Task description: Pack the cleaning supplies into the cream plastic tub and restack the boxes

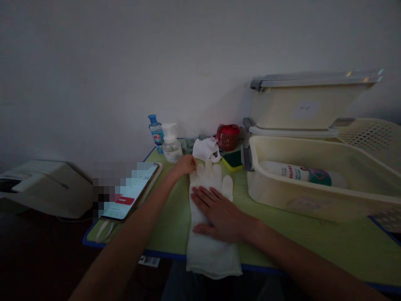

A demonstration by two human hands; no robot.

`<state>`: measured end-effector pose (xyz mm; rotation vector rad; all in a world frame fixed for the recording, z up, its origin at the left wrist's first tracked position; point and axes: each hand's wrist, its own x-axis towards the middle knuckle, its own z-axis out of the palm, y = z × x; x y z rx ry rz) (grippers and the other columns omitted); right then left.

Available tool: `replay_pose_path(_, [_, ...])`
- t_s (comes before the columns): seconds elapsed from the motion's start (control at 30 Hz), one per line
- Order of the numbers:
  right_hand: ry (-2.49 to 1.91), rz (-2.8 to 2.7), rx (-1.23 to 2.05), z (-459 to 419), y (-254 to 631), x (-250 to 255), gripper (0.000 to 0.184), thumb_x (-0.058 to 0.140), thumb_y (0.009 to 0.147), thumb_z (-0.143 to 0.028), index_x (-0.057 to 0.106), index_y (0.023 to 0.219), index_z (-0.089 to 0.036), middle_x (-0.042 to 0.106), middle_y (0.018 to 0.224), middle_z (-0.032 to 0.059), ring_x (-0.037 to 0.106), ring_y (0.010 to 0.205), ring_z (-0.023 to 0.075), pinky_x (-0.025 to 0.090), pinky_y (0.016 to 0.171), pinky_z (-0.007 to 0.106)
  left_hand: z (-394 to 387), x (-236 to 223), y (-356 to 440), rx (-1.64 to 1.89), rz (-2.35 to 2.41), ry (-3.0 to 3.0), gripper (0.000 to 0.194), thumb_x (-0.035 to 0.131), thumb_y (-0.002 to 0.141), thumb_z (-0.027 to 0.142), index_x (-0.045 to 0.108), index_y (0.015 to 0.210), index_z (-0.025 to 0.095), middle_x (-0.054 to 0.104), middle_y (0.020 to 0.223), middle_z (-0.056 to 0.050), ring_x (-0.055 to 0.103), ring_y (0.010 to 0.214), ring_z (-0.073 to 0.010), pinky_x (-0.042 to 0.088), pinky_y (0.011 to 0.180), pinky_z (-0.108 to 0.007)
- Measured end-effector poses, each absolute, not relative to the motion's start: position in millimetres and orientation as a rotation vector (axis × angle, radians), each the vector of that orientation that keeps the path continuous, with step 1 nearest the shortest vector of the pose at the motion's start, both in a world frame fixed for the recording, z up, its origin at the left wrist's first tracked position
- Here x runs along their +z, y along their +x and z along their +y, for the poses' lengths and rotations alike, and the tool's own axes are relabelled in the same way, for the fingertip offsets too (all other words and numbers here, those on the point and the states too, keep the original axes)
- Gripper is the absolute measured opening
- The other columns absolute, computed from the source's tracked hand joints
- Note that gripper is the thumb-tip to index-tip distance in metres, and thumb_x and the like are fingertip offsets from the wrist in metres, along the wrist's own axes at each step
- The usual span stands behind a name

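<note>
A long white rubber glove [213,257] lies flat on the green tabletop, fingers pointing away from me and cuff hanging over the front edge. My right hand [216,211] rests open on the glove's palm, its fingers stretched to the upper left. At the glove's leftmost fingertip, my left hand [187,164] is closed in a pinch; the fingertips are partly hidden. Just beyond the glove's fingers sits a crumpled white cloth-like item [205,148]. A clear pump bottle [171,148] stands close to my left hand, with a blue bottle [156,134] behind it.
On the right, a cream plastic bin [291,205] holds a white bottle [288,171] lying down; a lidded bin [291,104] is stacked behind. A yellow-green sponge [232,161] and a red woven container [228,137] are near the wall. A phone [131,196] leans at the left.
</note>
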<state>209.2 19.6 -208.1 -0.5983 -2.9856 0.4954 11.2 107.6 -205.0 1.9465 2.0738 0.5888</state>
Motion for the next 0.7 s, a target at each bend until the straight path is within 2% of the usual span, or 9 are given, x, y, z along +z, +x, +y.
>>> replay_pose_path(0.17, [-0.593, -2.974, 0.465, 19.5, 211.1, -209.2, 0.080, 0.026, 0.085, -0.064, 0.019, 0.142, -0.008, 0.012, 0.149, 0.0151, 0.009, 0.138, 0.0247, 0.009, 0.112, 0.041, 125.0, -204.2, 10.3, 0.667, 1.954, 1.880, 0.019, 0.052, 0.074, 0.020, 0.066, 0.067, 0.010, 0.065, 0.063, -0.004, 0.056, 0.060, -0.0151, 0.041, 0.056, -0.024])
replay_pose_path(0.47, [-0.591, -2.963, 0.473, 19.2, 211.9, -208.3, 0.081, 0.026, 0.084, -0.066, 0.021, 0.141, -0.008, 0.014, 0.149, 0.0152, 0.011, 0.138, 0.0252, 0.010, 0.112, 0.042, 121.6, -217.8, 5.9, 0.853, 1.770, 1.795, 0.004, 0.062, 0.065, 0.014, 0.065, 0.064, 0.013, 0.067, 0.065, -0.003, 0.059, 0.060, -0.0127, 0.046, 0.059, -0.022])
replay_pose_path(0.7, [-0.595, -2.967, 0.480, 19.4, 211.1, -208.0, 0.082, 0.026, 0.084, -0.066, 0.021, 0.141, -0.007, 0.014, 0.149, 0.0150, 0.011, 0.138, 0.0256, 0.010, 0.112, 0.042, 122.0, -220.8, 10.8, 0.947, 1.788, 1.797, 0.003, 0.063, 0.065, 0.014, 0.065, 0.064, 0.013, 0.066, 0.062, -0.002, 0.058, 0.059, -0.0130, 0.046, 0.058, -0.023])
